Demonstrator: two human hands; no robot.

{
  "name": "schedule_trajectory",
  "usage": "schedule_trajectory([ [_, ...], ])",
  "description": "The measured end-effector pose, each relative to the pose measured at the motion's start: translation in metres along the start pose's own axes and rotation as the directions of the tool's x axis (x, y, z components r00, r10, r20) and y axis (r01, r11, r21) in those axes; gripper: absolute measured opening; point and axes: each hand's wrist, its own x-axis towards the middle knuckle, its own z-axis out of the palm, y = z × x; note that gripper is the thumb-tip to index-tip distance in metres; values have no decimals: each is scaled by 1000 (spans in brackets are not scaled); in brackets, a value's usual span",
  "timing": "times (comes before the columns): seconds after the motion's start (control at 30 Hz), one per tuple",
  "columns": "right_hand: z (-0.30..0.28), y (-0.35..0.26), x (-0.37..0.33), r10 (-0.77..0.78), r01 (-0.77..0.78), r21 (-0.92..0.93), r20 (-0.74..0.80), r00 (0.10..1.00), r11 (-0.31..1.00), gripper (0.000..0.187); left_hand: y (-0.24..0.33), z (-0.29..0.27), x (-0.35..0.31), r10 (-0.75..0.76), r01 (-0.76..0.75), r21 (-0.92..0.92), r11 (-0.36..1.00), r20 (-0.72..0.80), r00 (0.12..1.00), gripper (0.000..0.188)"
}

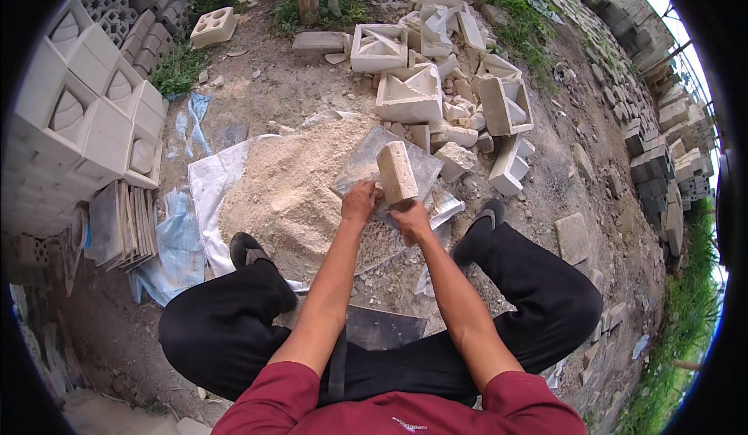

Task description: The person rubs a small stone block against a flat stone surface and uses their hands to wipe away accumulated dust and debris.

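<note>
Gripping a pale block above a grey slab

The block is a stout, straight-sided piece in a sandy buff, longer than it is wide. Its broad face looks lighter and fairly even, its narrower side darker and browner, and the edges seem slightly worn. It sits at the front of the seated person's reach, over the slab, tilted with its far end leaning a little leftward. Whether it touches the slab cannot be told.

The right hand is at the block's near end, fingers curled tightly in a fist, apparently round a grip that is mostly hidden. The left hand is just beside it, at the slab's near-left part, its fingers bent; whether they grasp anything cannot be told.

The slab is flat, dusty and angled, beside a mound of beige grit heaped on a white sheet. Beyond and to the right of the slab lie pale broken blocks, some with triangular recesses. The person's dark shoes flank the work, the left one by the grit and the right one on the bare ground.
</note>
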Motion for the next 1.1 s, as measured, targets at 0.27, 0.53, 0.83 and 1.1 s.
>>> schedule_trajectory([
  [0.27,8,6,17,-127,136,40,-174,977,990,43,-6,7,-11,-49,45,-45,998,-74,996,28],
  [0.53,13,5,13,72,-72,17,-20,997,997,38,-14,0,-7,-53,52,-15,999,-71,996,29],
  [0.83,11,-6,-9,-46,40,-107,-52,998,993,42,-8,-2,-5,-239,237,-71,969,-28,971,35],
  [1.1,17,-38,-2,-65,60,-65,-73,995,996,42,-13,-10,-13,-273,267,-68,961,-101,957,28],
])
